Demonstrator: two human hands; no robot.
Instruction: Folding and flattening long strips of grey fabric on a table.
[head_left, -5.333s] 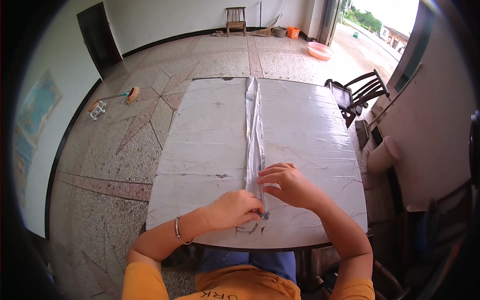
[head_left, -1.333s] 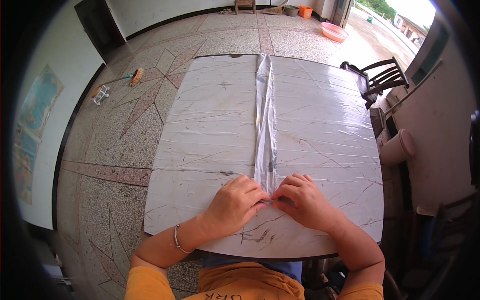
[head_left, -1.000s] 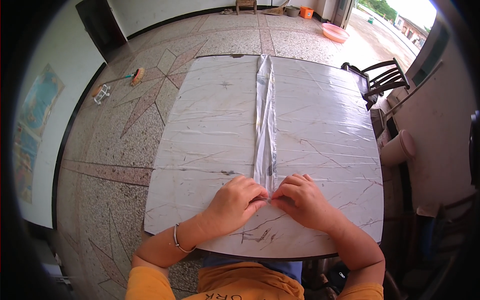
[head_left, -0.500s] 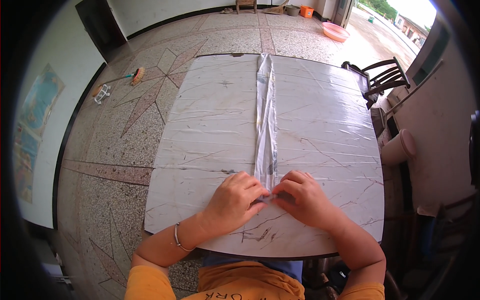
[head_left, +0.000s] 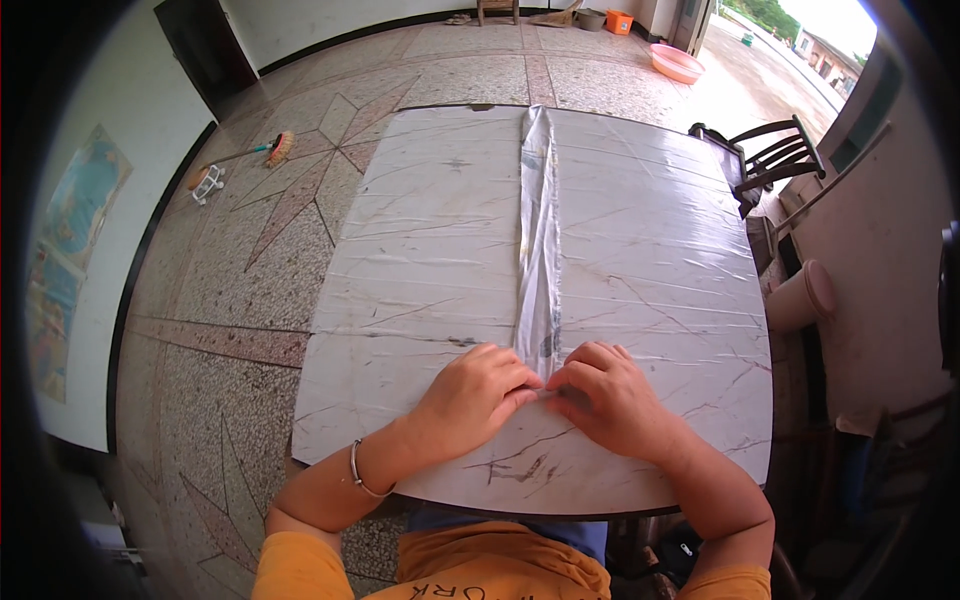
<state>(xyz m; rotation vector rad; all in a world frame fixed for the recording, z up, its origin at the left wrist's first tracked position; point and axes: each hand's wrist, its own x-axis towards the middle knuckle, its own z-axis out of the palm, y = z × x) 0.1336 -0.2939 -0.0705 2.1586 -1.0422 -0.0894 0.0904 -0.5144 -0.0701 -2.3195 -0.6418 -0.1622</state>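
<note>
A long, narrow strip of white cloth [head_left: 538, 230], creased lengthwise and marked with a few greyish patches, runs down the middle of the table from its far edge toward me. At the near end of the strip, my left hand [head_left: 478, 392] pinches the cloth between thumb and fingertips. My right hand [head_left: 612, 398] pinches the same end from the other side, so the fingertips of both hands almost meet. The bit of cloth between them is mostly hidden by the fingers. Under everything lies the white, marble-patterned table top [head_left: 430, 250].
A dark wooden chair [head_left: 775, 155] stands at the table's far right corner, with a pale bin [head_left: 800, 297] nearer along the right wall. A pink basin [head_left: 677, 64] sits by the open doorway. On the floor to the left lies a brush with a long handle [head_left: 280, 149].
My left fingertips have closed in toward the right ones at the cloth's near end. The whole view has shifted very slightly; the strip lies as before.
</note>
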